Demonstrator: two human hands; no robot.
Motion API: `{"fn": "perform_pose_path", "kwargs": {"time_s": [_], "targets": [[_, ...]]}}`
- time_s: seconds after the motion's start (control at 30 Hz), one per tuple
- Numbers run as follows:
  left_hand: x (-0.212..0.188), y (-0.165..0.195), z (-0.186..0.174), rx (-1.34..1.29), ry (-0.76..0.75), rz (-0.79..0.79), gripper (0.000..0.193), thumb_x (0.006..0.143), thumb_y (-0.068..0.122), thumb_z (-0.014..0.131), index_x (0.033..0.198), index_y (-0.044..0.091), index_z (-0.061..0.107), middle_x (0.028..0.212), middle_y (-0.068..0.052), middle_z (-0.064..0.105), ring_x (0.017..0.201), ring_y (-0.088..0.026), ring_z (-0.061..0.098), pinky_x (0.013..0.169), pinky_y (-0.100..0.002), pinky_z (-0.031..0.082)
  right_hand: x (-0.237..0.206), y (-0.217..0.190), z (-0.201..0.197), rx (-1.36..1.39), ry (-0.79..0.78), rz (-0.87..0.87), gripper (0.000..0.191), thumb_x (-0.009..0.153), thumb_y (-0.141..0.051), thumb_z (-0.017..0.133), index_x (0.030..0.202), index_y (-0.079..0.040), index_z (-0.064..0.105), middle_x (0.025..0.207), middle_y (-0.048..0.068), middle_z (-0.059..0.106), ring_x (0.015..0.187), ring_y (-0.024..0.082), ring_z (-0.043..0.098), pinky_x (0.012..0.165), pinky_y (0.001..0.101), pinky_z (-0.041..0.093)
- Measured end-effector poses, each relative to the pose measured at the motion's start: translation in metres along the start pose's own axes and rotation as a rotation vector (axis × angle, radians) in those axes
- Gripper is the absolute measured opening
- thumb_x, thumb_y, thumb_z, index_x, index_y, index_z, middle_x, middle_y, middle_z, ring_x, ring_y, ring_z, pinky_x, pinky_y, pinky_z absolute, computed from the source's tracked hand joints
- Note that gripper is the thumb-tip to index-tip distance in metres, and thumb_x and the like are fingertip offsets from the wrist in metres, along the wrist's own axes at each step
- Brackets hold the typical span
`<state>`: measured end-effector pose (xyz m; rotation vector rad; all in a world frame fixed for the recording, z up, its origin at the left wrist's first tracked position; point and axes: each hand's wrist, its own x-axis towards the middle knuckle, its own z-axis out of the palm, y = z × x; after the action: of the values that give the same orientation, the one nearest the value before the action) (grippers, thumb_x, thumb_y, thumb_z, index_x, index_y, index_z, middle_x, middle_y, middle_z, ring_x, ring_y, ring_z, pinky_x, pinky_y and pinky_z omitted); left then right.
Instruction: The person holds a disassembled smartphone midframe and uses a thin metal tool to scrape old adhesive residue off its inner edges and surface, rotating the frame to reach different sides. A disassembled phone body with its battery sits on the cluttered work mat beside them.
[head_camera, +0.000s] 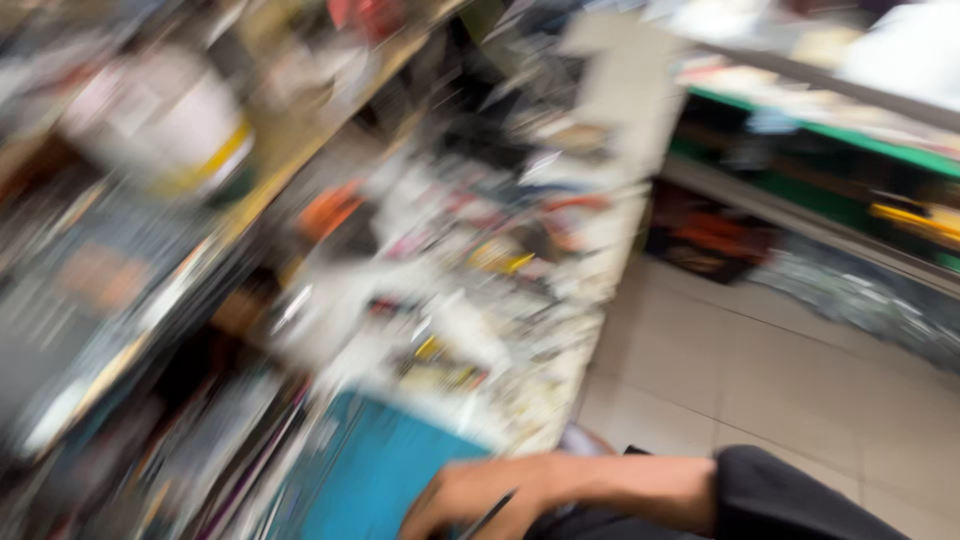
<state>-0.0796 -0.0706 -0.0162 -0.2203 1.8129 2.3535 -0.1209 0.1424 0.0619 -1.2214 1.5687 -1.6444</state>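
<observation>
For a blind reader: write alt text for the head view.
Heavily motion-blurred view of a cluttered workbench. At the bottom edge, one hand in a dark sleeve rests by a blue mat, with a thin dark tool at its fingers. Tiled floor and shelves lie to the right.

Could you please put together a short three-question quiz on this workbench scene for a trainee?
1. True or false: the hand at the bottom of the picture rests beside a blue mat.
2. What colour is the sleeve on that arm? A) white B) black C) red
3. Fill in: the floor to the right of the cluttered workbench is covered in pale ______.

Key
1. True: the hand lies at the mat's lower right edge; a thin dark thing shows by the fingers, too blurred to name.
2. B, black.
3. Tiles.

The whole picture is blurred by motion, so which hand this is cannot be told.
</observation>
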Motion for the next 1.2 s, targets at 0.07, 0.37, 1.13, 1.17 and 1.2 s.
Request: {"fn": "perform_pose_path", "kwargs": {"time_s": [0.07, 0.37, 1.13, 1.17, 1.2], "targets": [[-0.027, -0.003, -0.023, -0.039, 0.021, 0.027, 0.093, 0.080, 0.008, 0.088, 0.151, 0.006, 0.027, 0.157, -0.022, 0.051, 0.143, -0.031, 0.058, 0.117, -0.044, 0.054, 0.004, 0.018, 0.001, -0.012, -0.060, 0.039, 0.041, 0.104, -0.032, 0.067, 0.128, 0.001, 0.067, 0.125, 0.015, 0.072, 0.118, 0.030, 0.071, 0.102, 0.0369, 0.057], [-0.151, -0.006, -0.007, -0.153, 0.151, 0.203, 0.094, 0.081, 0.007, 0.087, 0.152, 0.007, 0.025, 0.160, -0.022, 0.049, 0.143, -0.030, 0.057, 0.115, -0.042, 0.055, -0.004, 0.057, 0.008, -0.237, -0.068, 0.203, 0.015, 0.088, -0.014, 0.074, 0.097, -0.002, 0.073, 0.110, 0.013, 0.080, 0.100, 0.024, 0.078, 0.084, 0.0352, 0.061], [-0.165, 0.005, -0.009, 0.256, 0.304, 0.357, 0.103, 0.078, 0.024, 0.092, 0.155, 0.007, 0.027, 0.145, -0.021, 0.062, 0.137, -0.028, 0.064, 0.121, -0.039, 0.050, -0.015, 0.040, 0.022, -0.443, 0.118, 0.133, 0.016, 0.085, -0.014, 0.077, 0.094, -0.003, 0.070, 0.099, 0.013, 0.079, 0.092, 0.024, 0.081, 0.071, 0.0335, 0.063], [-0.160, 0.013, -0.007, 0.204, 0.299, 0.363, 0.102, 0.080, 0.028, 0.092, 0.155, 0.007, 0.027, 0.146, -0.021, 0.061, 0.139, -0.027, 0.062, 0.122, -0.040, 0.048, -0.019, 0.039, 0.027, -0.452, 0.150, 0.119, 0.016, 0.086, -0.013, 0.078, 0.095, -0.003, 0.070, 0.099, 0.014, 0.078, 0.093, 0.024, 0.081, 0.074, 0.0343, 0.063], [-0.156, 0.022, -0.008, 0.152, 0.296, 0.363, 0.101, 0.082, 0.032, 0.092, 0.155, 0.008, 0.027, 0.147, -0.021, 0.060, 0.141, -0.027, 0.060, 0.123, -0.041, 0.047, -0.023, 0.038, 0.032, -0.458, 0.180, 0.107, 0.016, 0.086, -0.012, 0.079, 0.096, -0.002, 0.069, 0.098, 0.014, 0.077, 0.095, 0.024, 0.080, 0.077, 0.0351, 0.063]]}}
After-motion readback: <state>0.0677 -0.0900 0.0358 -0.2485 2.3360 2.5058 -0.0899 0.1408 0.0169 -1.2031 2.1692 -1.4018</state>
